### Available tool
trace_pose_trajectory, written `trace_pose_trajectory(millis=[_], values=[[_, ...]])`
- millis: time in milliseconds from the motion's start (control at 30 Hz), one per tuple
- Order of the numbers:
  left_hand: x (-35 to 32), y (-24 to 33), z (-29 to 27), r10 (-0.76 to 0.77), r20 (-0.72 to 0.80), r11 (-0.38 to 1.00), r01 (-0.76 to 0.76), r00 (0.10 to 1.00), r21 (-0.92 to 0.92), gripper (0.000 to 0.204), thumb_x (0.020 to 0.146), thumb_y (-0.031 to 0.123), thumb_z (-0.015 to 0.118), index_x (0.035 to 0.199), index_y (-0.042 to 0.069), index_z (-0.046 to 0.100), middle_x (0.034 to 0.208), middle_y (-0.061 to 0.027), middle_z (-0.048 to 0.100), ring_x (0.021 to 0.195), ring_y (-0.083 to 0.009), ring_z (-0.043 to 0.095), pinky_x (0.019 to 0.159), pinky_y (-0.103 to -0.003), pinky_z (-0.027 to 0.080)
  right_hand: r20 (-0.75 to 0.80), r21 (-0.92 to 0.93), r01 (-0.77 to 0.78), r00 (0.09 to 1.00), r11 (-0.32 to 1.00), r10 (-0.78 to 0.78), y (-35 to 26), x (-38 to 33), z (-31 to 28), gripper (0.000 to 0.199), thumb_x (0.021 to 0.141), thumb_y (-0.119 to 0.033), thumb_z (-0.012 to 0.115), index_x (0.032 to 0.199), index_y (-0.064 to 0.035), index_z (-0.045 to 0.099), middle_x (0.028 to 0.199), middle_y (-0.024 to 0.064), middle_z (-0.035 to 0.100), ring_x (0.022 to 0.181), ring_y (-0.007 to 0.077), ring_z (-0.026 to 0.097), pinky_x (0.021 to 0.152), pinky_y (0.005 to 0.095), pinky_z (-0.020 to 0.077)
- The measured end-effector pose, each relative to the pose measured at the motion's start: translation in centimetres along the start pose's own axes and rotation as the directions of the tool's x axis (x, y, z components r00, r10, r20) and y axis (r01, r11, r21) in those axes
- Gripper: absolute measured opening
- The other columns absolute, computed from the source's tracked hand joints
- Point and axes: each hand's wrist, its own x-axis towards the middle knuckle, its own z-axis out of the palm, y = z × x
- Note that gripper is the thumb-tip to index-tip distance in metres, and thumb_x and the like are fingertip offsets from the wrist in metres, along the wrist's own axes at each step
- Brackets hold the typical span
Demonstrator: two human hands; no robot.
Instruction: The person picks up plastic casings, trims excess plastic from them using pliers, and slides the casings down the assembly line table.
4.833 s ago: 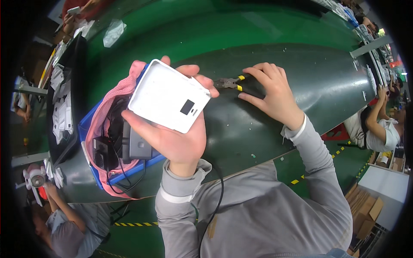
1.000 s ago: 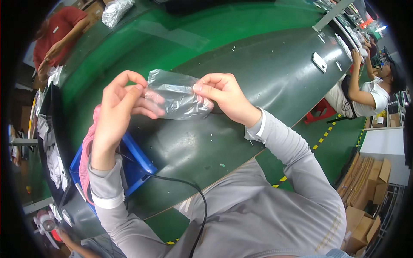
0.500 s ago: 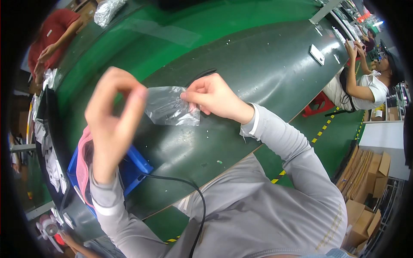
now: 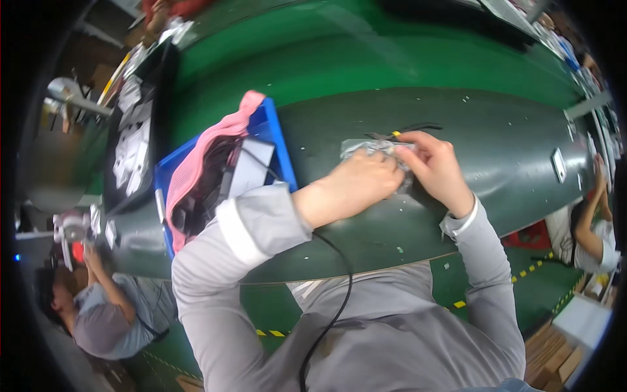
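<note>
left hand [image 4: 358, 186] on clear bag [image 4: 351, 147], right hand [image 4: 418, 147] alongside, can't tell grips | pliers [image 4: 380, 136] just beyond might snag it tbh

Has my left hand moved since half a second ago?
Yes, rightward: your left hand, which showed just above the blue bin in the picture, is now well right of it, over the clear plastic bag.

clear plastic bag [image 4: 353, 147] | crumpled, glossy | over dark green tabletop [image 4: 493, 153] | partly hidden
</note>
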Motion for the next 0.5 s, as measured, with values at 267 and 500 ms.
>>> trace_pose_trajectory(millis=[267,500], values=[[-1.1,-0.9,-6.3,-0.012,-0.016,0.991,0.010,1.000,-0.131,0.022,0.080,0.021,0.071,0.086,0.001,0.065,0.093,-0.0120,0.065,0.091,-0.0256,0.065,0.077,-0.037,0.052,0.043,-0.286,0.212,0.977,0.934,-0.208,0.5,-0.1,1.0,0.028,0.077,-0.014,0.076,0.102,-0.0047,0.069,0.072,0.0062,0.057,0.056,0.0215,0.055,0.055,0.0351,0.0466],[-22.5,-20.8,-17.1,-0.852,-0.262,0.493,0.863,0.453,-0.113,0.036,0.088,0.021,0.069,0.111,-0.004,0.060,0.099,-0.0139,0.063,0.095,-0.0205,0.059,0.085,-0.032,0.046,0.170,-0.255,0.388,0.920,0.886,-0.354,0.1,-0.2,1.0,0.041,0.072,-0.017,0.080,0.109,-0.0105,0.062,0.099,0.0071,0.050,0.095,0.0257,0.049,0.083,0.0367,0.0400]])
